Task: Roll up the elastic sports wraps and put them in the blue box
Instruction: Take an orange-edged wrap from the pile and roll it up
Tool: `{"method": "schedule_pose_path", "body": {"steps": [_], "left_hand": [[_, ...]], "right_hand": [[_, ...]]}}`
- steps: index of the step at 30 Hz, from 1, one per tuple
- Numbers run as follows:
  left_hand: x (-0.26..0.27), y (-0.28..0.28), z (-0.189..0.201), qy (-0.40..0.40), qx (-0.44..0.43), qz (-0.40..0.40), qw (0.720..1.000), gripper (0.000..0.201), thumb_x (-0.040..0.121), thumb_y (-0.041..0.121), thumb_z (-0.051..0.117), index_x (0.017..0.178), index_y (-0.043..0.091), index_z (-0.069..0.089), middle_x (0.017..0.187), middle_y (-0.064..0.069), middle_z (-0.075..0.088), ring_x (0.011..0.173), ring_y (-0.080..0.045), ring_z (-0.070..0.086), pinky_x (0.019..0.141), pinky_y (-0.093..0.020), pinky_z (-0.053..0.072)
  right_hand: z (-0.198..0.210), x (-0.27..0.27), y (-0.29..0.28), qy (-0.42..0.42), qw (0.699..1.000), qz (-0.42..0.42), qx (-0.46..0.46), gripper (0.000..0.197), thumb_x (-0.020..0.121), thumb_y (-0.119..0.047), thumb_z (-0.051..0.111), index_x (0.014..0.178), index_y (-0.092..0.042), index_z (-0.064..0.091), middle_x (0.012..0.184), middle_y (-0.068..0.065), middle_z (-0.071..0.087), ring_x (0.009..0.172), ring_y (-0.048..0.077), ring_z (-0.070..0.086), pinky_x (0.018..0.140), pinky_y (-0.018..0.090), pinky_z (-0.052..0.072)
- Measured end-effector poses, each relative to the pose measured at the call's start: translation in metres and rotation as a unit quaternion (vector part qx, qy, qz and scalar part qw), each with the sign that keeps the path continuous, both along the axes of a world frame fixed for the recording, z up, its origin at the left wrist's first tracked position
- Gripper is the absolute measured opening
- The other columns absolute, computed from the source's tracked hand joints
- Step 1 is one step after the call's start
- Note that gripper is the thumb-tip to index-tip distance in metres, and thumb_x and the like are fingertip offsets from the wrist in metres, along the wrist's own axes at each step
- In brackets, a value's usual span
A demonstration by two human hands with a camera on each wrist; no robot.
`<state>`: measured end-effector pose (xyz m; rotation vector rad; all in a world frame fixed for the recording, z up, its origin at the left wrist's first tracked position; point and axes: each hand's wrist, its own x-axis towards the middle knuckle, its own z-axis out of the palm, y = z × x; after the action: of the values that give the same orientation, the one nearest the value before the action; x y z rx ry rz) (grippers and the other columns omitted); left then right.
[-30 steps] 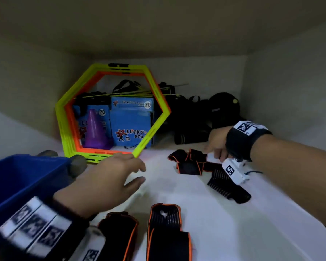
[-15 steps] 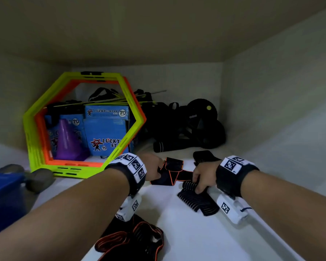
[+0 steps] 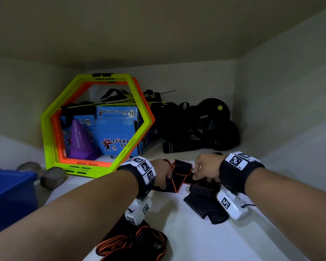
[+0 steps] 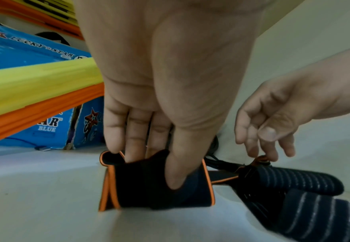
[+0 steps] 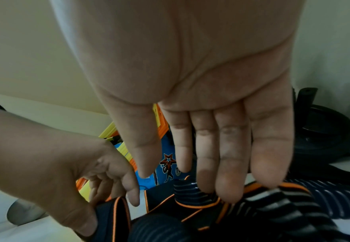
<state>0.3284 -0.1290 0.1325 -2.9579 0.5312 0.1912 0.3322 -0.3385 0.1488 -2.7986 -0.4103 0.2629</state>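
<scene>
A black wrap with orange trim lies crumpled on the white shelf between my hands. My left hand pinches its folded left end between thumb and fingers. My right hand has nearly straight fingers, and the fingertips press on the wrap's right end, thumb apart. A ribbed black wrap lies under my right wrist. Another orange-trimmed wrap lies near the front edge. The blue box stands at the far left.
A yellow and orange hexagon frame leans at the back left, with blue cartons and a purple cone behind it. A grey dumbbell lies beside the blue box. Black gear fills the back right corner.
My left hand crossed from beside the blue box and took hold of the orange-trimmed wrap. My right hand shifted from the ribbed wrap onto that wrap's right end.
</scene>
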Motion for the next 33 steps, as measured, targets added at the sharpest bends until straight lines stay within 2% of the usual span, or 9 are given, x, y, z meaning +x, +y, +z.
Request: {"method": "schedule_pose_path", "body": {"steps": [3,7,10,13,19,24,26,29,33], "left_hand": [[-0.005,0.011,0.002,0.01,0.025,-0.005,1.0,0.024,0.076,0.02,0.072,0.071,0.019,0.048,0.081,-0.01,0.053,0.073,-0.025,0.048,0.063,-0.033,0.038],[-0.02,0.039,0.01,-0.023,-0.023,0.004,0.999,0.016,0.078,0.019,0.069,0.076,0.011,0.055,0.074,-0.008,0.055,0.067,-0.026,0.049,0.056,-0.029,0.034],[-0.029,0.058,0.025,-0.075,-0.065,-0.006,0.995,0.009,0.081,0.019,0.066,0.083,0.013,0.061,0.08,-0.006,0.064,0.074,-0.025,0.058,0.061,-0.031,0.044],[-0.033,0.072,0.042,-0.134,-0.096,-0.024,0.986,0.014,0.084,0.021,0.064,0.095,0.014,0.067,0.091,-0.007,0.067,0.082,-0.025,0.061,0.073,-0.04,0.053],[-0.033,0.078,0.084,-0.252,-0.167,-0.062,0.951,0.017,0.094,0.021,0.061,0.11,0.015,0.065,0.099,-0.001,0.055,0.091,-0.019,0.053,0.076,-0.027,0.037],[-0.026,0.069,0.115,-0.317,-0.293,-0.034,0.901,0.033,0.098,0.022,0.059,0.129,0.01,0.058,0.122,-0.006,0.058,0.109,-0.021,0.056,0.087,-0.024,0.04],[-0.022,0.065,0.124,-0.319,-0.346,-0.014,0.882,0.038,0.099,0.022,0.059,0.135,0.009,0.055,0.133,-0.01,0.057,0.118,-0.024,0.057,0.097,-0.03,0.046],[-0.013,0.065,0.131,-0.33,-0.377,0.004,0.865,0.035,0.1,0.021,0.057,0.132,0.008,0.055,0.131,-0.012,0.058,0.118,-0.029,0.058,0.093,-0.031,0.047],[-0.002,0.066,0.131,-0.359,-0.421,0.026,0.832,0.031,0.1,0.018,0.057,0.128,0.008,0.057,0.123,-0.009,0.062,0.11,-0.026,0.06,0.091,-0.034,0.051]], "right_hand": [[-0.001,0.003,0.011,0.007,1.0,0.012,0.004,0.028,0.084,-0.037,0.074,0.102,-0.017,0.07,0.079,0.004,0.072,0.073,0.019,0.069,0.055,0.024,0.049],[-0.003,0.006,0.033,0.01,0.999,0.037,-0.012,0.028,0.084,-0.038,0.073,0.101,-0.016,0.071,0.098,0.011,0.077,0.093,0.026,0.074,0.061,0.027,0.051],[-0.003,0.007,0.051,0.001,0.998,0.051,-0.022,0.029,0.084,-0.036,0.073,0.101,-0.013,0.072,0.095,0.014,0.076,0.085,0.026,0.072,0.057,0.026,0.048],[0.002,0.008,0.065,-0.024,0.997,0.063,-0.029,0.029,0.086,-0.033,0.073,0.103,-0.009,0.072,0.077,0.003,0.065,0.064,0.015,0.058,0.051,0.022,0.042],[0.006,0.023,0.074,-0.076,0.994,0.083,-0.003,0.024,0.076,-0.029,0.08,0.085,-0.007,0.074,0.083,0.006,0.072,0.089,0.026,0.07,0.078,0.035,0.056],[0.002,0.029,0.069,-0.079,0.989,0.078,0.095,0.033,0.074,-0.029,0.083,0.103,-0.016,0.073,0.096,-0.004,0.074,0.092,0.015,0.068,0.089,0.034,0.055],[0.0,0.029,0.066,-0.076,0.985,0.071,0.139,0.031,0.074,-0.026,0.083,0.102,-0.016,0.072,0.095,-0.004,0.073,0.093,0.015,0.068,0.085,0.031,0.055],[0.002,0.03,0.051,-0.07,0.987,0.059,0.135,0.012,0.076,-0.02,0.08,0.083,-0.021,0.071,0.08,-0.004,0.072,0.08,0.014,0.069,0.07,0.027,0.054],[0.013,0.027,0.012,-0.082,0.993,0.003,0.089,0.007,0.068,-0.013,0.074,0.073,-0.013,0.07,0.075,0.009,0.074,0.079,0.029,0.072,0.076,0.042,0.058]]}}
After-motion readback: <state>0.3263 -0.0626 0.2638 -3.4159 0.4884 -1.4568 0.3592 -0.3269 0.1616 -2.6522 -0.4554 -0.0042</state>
